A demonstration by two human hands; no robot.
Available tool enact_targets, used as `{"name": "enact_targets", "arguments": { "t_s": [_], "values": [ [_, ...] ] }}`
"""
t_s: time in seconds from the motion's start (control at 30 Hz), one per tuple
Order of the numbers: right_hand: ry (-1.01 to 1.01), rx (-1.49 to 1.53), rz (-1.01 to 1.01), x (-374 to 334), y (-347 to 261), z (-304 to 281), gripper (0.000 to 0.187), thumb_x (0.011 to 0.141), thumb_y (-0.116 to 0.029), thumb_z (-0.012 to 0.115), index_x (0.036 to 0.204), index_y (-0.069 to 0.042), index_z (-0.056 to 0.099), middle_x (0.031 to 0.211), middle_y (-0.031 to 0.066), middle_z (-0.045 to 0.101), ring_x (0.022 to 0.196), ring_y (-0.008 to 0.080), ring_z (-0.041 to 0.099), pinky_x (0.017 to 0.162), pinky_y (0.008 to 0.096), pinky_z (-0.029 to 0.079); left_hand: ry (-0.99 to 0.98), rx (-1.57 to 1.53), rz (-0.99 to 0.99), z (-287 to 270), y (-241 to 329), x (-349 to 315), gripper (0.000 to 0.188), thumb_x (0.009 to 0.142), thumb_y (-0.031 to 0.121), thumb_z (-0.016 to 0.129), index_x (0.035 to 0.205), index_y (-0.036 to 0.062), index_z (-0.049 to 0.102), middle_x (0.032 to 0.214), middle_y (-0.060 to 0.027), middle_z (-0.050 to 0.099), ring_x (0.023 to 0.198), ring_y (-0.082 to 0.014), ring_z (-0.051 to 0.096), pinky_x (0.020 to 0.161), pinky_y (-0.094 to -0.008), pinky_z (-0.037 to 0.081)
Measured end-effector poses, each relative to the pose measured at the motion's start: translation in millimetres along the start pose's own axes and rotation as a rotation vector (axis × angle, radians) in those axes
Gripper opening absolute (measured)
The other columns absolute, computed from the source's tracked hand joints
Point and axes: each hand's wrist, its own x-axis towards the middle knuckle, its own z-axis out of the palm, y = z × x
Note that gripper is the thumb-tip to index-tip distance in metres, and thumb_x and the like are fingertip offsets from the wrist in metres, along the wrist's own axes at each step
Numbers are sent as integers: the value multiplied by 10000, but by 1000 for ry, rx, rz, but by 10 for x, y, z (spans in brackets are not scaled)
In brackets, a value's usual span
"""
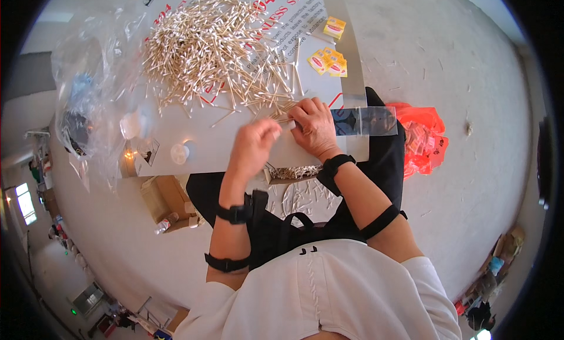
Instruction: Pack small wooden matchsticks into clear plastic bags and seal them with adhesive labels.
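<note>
A large heap of cotton swabs point(200, 52) with white tips and pale sticks covers the far middle of the table, thinning out toward my hands. At the near edge of the heap, my right hand point(314, 128) has its fingers curled in beside a few loose swabs; what they grip is hidden. Just left of it, my left hand point(252, 149) is raised over the table, thumb and fingers drawn together and slightly blurred. Any small thing in its fingertips is too unclear to name. A clear flat plastic sleeve point(379, 121) lies right of my right hand, across the table's edge.
Small yellow printed cards point(328, 62) lie at the far right of the table point(217, 149). A crumpled clear bag point(97, 99) and a small round clear container point(180, 153) are at left. Below are an open cardboard box point(161, 202), a swab-filled box point(294, 173) and a red bag point(432, 143).
</note>
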Motion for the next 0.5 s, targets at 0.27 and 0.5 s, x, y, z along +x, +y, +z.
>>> {"name": "enact_targets", "arguments": {
  "t_s": [0.27, 0.5],
  "values": [
    [8, 6, -13, 5, 11, 40, 88, 740, -125, 671, 821, -121, 635, 866, 36, 579, 861, 258, 548, 752, 391, 428, -119, 281, 70, 303, -201, -576, 93, 838, 74, 638, 882, -7, 628, 854, -175, 640, 824, -348, 636, 703, -400, 496],
    [-10, 19, -6, 9, -17, 6, 85, 752, -126, 669, 833, -119, 643, 875, 34, 582, 867, 260, 547, 757, 390, 429, 423, 303, -24, 21, -603, -166, 218, 755, 52, 705, 954, 67, 616, 925, -126, 598, 901, -345, 582, 790, -440, 475]
  ]
}}
